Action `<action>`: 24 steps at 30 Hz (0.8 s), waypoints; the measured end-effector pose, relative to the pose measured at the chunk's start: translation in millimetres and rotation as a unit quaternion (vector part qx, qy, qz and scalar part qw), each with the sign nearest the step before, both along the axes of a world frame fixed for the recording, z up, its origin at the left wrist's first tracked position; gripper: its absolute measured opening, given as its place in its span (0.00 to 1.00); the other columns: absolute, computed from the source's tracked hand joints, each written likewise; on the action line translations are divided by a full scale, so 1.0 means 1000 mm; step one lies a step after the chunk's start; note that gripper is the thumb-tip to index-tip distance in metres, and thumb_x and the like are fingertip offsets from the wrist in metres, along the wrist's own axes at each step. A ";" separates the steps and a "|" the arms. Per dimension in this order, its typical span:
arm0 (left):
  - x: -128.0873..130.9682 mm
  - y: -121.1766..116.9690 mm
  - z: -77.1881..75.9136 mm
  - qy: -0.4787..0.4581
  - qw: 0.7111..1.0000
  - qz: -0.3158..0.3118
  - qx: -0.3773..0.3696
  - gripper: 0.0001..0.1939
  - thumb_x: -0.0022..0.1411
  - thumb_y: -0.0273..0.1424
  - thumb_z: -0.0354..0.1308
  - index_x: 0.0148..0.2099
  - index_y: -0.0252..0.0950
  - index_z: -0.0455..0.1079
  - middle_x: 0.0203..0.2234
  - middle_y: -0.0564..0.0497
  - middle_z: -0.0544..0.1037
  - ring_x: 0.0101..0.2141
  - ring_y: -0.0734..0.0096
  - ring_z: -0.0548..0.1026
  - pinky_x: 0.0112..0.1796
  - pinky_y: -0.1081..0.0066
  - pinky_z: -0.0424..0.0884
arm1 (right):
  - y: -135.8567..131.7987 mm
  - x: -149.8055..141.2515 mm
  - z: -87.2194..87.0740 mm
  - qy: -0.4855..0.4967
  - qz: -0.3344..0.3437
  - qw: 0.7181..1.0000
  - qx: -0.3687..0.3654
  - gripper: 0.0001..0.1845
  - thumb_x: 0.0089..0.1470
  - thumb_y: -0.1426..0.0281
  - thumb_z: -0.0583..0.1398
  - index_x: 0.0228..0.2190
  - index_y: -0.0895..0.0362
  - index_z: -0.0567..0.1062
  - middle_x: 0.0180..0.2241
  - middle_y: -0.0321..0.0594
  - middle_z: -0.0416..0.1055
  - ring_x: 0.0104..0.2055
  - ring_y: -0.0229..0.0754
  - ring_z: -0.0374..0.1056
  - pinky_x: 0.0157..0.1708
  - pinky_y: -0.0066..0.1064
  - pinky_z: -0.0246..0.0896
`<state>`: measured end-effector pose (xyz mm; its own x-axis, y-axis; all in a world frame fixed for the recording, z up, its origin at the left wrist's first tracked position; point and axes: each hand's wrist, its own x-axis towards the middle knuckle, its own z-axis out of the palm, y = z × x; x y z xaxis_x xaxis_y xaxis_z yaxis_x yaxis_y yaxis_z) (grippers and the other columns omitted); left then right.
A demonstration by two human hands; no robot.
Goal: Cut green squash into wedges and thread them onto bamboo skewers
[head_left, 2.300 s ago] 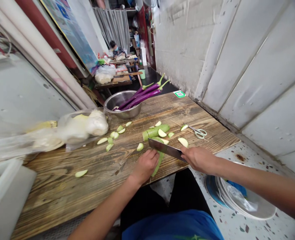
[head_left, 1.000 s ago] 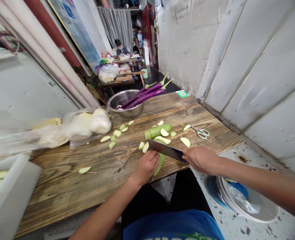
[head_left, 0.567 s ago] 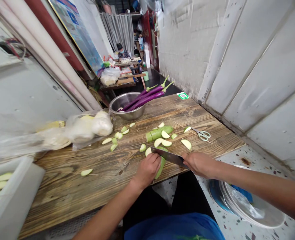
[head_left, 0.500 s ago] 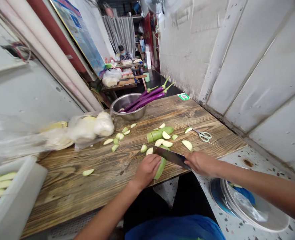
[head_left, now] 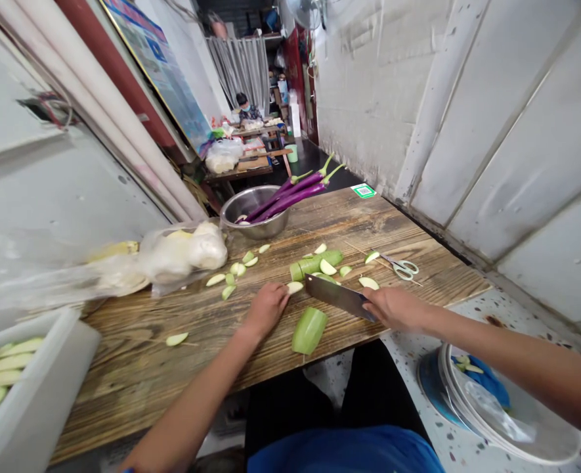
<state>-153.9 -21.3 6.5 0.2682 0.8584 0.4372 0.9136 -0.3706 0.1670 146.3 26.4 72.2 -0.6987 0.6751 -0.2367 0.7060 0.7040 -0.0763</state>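
Head view, far left: a white box (head_left: pixel 56 374) holds pale green slices (head_left: pixel 5 378), and a lone slice (head_left: pixel 176 339) lies on the wooden tabletop (head_left: pixel 137 374) to its right. Plastic-wrapped white food (head_left: pixel 186 253) sits farther back, beside a metal bowl (head_left: pixel 257 230) from which purple eggplants (head_left: pixel 293 197) stick out over the right rim. In front of the bowl is a scatter of small pieces (head_left: pixel 236 269). The left hand (head_left: pixel 266 307) has its fingers bent and drawn together, the tips at the left end of a cut slice (head_left: pixel 295 288); whether its grip pinches that slice, I cannot tell. A thick green gourd chunk (head_left: pixel 310 330) lies near the tabletop's front edge, clear of both grips, to the right of the left hand and nearer the wearer. Beyond the knife (head_left: pixel 342 297) rests a partly sliced gourd length (head_left: pixel 316 265), with pieces against and around it. The right hand (head_left: pixel 393 309) is closed firmly round the knife's handle, its blade pointing left between the chunk and the sliced length. Scissors (head_left: pixel 404 269) lie behind that hand; a white bucket (head_left: pixel 556 437) stands on the floor at right.
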 end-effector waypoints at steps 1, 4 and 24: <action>0.001 -0.003 0.002 -0.015 1.000 -0.006 0.014 0.10 0.60 0.29 0.49 0.39 0.33 0.70 0.33 0.45 0.73 0.36 0.68 0.70 0.38 0.65 0.68 | -0.002 -0.001 0.002 0.001 -0.003 1.000 -0.001 0.14 0.59 0.65 0.45 0.38 0.59 0.65 0.27 0.45 0.72 0.26 0.43 0.68 0.22 0.27 0.45; 0.013 -0.021 0.008 -0.039 0.995 -0.081 0.031 0.11 0.59 0.30 0.51 0.44 0.34 0.68 0.37 0.45 0.73 0.39 0.68 0.70 0.42 0.65 0.68 | -0.010 -0.003 0.008 0.004 -0.004 1.000 0.000 0.14 0.59 0.66 0.44 0.38 0.59 0.65 0.25 0.44 0.72 0.25 0.43 0.68 0.22 0.28 0.45; 0.045 -0.043 0.015 0.067 0.988 -0.136 -0.017 0.13 0.62 0.28 0.44 0.44 0.34 0.68 0.40 0.44 0.72 0.43 0.66 0.69 0.42 0.63 0.70 | -0.039 -0.015 0.028 -0.009 0.001 1.000 0.008 0.13 0.59 0.67 0.46 0.37 0.59 0.66 0.23 0.42 0.71 0.25 0.40 0.68 0.24 0.26 0.51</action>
